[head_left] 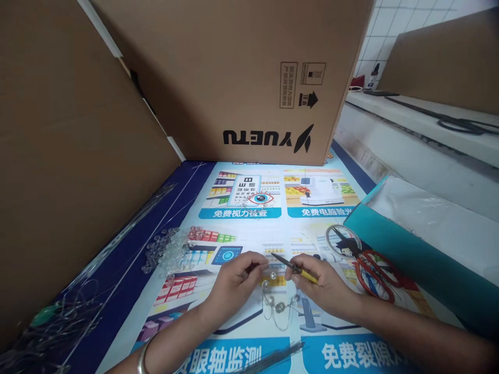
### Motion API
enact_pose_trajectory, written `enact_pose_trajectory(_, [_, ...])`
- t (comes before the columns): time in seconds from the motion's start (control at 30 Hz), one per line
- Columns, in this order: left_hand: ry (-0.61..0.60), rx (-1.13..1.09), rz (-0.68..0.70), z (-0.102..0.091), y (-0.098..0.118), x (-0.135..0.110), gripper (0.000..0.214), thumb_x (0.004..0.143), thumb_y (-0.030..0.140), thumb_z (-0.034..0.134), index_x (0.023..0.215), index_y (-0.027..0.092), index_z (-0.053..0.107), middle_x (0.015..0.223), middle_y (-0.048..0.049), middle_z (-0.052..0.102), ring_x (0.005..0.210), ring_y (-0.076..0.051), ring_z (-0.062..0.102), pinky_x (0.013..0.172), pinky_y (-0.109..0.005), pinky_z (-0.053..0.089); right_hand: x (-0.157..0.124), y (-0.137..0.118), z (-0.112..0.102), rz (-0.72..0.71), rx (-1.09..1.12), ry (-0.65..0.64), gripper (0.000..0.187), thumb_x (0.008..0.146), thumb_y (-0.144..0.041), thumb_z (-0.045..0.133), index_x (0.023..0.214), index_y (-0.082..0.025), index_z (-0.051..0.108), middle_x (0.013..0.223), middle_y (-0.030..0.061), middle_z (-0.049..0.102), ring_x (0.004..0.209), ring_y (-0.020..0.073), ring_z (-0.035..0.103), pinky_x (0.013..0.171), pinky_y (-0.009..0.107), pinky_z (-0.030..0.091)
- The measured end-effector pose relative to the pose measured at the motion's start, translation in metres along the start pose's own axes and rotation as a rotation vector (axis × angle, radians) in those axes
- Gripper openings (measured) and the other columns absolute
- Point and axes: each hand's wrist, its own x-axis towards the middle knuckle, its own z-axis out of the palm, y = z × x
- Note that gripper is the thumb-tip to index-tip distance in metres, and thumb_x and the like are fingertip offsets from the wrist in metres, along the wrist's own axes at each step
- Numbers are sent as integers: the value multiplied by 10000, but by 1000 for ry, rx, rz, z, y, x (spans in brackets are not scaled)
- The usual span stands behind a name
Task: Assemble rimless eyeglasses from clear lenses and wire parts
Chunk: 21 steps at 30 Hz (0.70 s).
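In the middle of the table, my left hand (244, 272) is closed, thumb and fingers pinching one end of a thin beaded wire (279, 307). Several clear round beads hang from it in a loop between my hands. My right hand (317, 278) is wrapped round a slim tool with a dark pointed tip and a yellow handle, apparently needle-nose pliers (298, 268). The tip points left, close to my left fingertips. Part of the strand also reaches my right fingers; how it is held there is hidden. Further back lies another faint beaded loop (255, 206).
A pile of clear beads (171, 252) lies to the left. Wire lengths lie along the left edge and in a bundle (273, 359) at the front. Red-handled scissors (376, 275) and a wire coil (343, 240) sit right, beside a teal box (409, 249). Cardboard (249, 78) walls the back and left.
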Motion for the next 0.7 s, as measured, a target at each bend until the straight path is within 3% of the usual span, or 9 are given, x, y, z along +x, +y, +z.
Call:
enact_pose_trajectory(0.17, [-24, 96, 22, -5, 2, 2, 109, 822, 145, 477, 822, 182, 580, 770, -7, 622, 695, -123, 569, 628, -225, 439, 1, -2, -3, 4, -31, 27, 120, 834, -254, 475, 852, -179, 566, 785, 3, 571, 710, 126, 505, 625, 218, 383])
enact_pose_trajectory(0.33, [-39, 122, 166, -12, 0, 5, 119, 818, 109, 475, 815, 171, 577, 766, -18, 616, 713, -125, 570, 657, -240, 436, 1, 2, -2, 29, -5, 59, 102, 827, -238, 480, 851, -182, 562, 787, -1, 573, 693, 122, 501, 616, 216, 388])
enact_pose_trajectory(0.53, [-169, 58, 359, -16, 0, 7, 188, 802, 43, 473, 879, 171, 588, 810, -39, 643, 759, -130, 596, 683, -245, 456, 1, 9, 1, 29, 23, 82, 95, 811, -188, 496, 885, -195, 555, 813, -10, 585, 750, 127, 526, 661, 215, 406])
enact_pose_trajectory(0.7, [-215, 84, 394, -17, 2, 7, 230, 801, 34, 469, 932, 168, 603, 813, -53, 655, 767, -136, 607, 673, -245, 461, 0, 11, 1, 15, 22, 97, 103, 803, -176, 504, 890, -202, 553, 827, -14, 594, 769, 129, 536, 675, 214, 410])
